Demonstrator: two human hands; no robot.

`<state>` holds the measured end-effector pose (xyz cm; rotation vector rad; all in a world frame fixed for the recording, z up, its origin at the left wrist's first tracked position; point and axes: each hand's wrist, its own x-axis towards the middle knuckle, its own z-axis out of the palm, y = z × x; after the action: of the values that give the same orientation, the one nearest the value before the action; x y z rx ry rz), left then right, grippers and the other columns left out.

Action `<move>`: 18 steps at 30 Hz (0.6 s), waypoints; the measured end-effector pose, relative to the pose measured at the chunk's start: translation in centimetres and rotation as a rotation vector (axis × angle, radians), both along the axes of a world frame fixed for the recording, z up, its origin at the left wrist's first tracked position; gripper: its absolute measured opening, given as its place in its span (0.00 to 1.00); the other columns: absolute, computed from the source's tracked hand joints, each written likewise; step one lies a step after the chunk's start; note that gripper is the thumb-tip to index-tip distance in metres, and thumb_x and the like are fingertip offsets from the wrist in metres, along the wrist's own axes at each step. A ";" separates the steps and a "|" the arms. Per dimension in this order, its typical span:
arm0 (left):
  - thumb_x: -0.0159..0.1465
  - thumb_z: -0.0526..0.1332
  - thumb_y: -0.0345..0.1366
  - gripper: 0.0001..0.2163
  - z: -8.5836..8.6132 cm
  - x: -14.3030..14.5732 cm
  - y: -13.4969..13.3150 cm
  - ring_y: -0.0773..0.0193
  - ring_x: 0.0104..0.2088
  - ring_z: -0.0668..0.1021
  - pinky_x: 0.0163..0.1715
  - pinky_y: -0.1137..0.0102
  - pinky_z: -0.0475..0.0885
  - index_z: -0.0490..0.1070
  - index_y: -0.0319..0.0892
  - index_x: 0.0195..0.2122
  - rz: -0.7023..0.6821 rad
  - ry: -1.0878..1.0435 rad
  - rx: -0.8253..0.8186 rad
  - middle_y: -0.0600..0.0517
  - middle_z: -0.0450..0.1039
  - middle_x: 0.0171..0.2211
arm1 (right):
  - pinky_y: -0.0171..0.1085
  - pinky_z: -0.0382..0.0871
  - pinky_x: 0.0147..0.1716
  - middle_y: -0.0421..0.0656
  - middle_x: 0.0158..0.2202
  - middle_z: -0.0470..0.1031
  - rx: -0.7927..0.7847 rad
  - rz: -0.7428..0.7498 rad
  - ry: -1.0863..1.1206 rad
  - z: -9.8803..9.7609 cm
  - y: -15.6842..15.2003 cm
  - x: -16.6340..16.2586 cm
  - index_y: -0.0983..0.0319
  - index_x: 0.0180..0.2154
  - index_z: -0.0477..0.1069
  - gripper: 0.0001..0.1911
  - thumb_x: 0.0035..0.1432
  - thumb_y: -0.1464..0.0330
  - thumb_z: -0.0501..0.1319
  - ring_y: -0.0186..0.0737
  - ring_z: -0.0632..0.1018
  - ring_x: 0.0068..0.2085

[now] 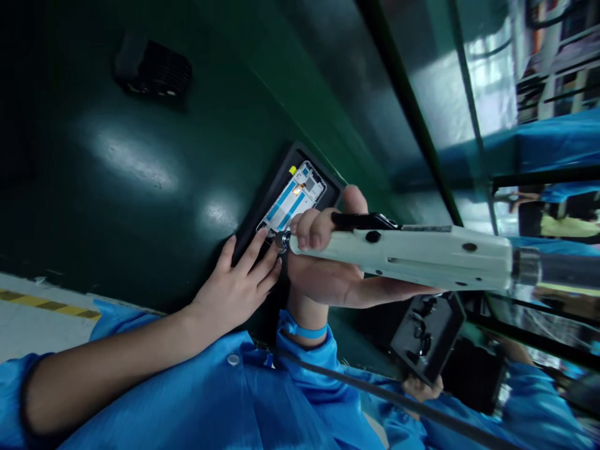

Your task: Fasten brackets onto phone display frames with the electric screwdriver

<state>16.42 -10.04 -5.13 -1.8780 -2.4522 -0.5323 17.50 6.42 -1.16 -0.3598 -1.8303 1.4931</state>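
Nearest the camera, a white driver [422,253] ran across the right half of the view, its rear end toward the right edge and its metal tip [284,241] toward your other hand. Your right hand [324,281] was clamped around the driver's front part, fingers curled over the casing beside a black lever [363,220]; you probably gripped it that far forward so the tip could be aimed finely. Whether the tip touched anything could not be told.

Your left hand [237,284] lay with its fingers apart, gripping nothing that showed. Its fingertips were at the near end of the phone part [293,199], next to the tip, seemingly to steady that end.

You had the phone part lying flat in a black tray [268,187] on the green table [140,206], presumably so the walls would limit sliding. Its long axis ran diagonally, from your left fingertips up and rightward, away from your body. The far end pointed to the upper right, with a yellow tab [293,170] sticking out at its left edge, and the tray lay along much the same line.

Around your right wrist sat a blue band [307,331]. Farther right, a co-worker's hand [424,387] held another tray [443,337] with dark pieces in it.
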 end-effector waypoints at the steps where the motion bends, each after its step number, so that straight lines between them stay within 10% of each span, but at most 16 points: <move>1: 0.80 0.58 0.45 0.25 0.0 0.1 0.0 0.35 0.82 0.59 0.71 0.36 0.69 0.71 0.45 0.75 0.001 0.007 0.004 0.44 0.63 0.80 | 0.42 0.63 0.28 0.33 0.26 0.49 0.020 -0.019 0.035 -0.3 -0.3 -0.2 0.47 0.60 0.78 0.41 0.63 0.27 0.60 0.38 0.58 0.23; 6: 0.79 0.59 0.45 0.26 0.0 0.3 -0.1 0.35 0.82 0.58 0.71 0.37 0.69 0.69 0.46 0.77 0.004 -0.004 -0.002 0.45 0.63 0.80 | 0.40 0.61 0.24 0.32 0.23 0.50 -0.003 0.034 0.135 -0.2 -1.6 -0.4 0.47 0.49 0.80 0.26 0.66 0.35 0.66 0.35 0.58 0.20; 18: 0.79 0.59 0.45 0.27 -0.2 0.6 -0.1 0.34 0.82 0.57 0.72 0.36 0.67 0.69 0.47 0.77 0.007 0.023 -0.004 0.45 0.63 0.80 | 0.45 0.62 0.26 0.35 0.24 0.54 0.024 0.057 0.035 0.6 -1.8 0.8 0.52 0.51 0.78 0.39 0.69 0.29 0.50 0.39 0.61 0.22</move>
<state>17.00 -10.11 -5.37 -1.8647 -2.4466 -0.5028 18.35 4.67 -0.57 -0.2709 -1.8432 1.5052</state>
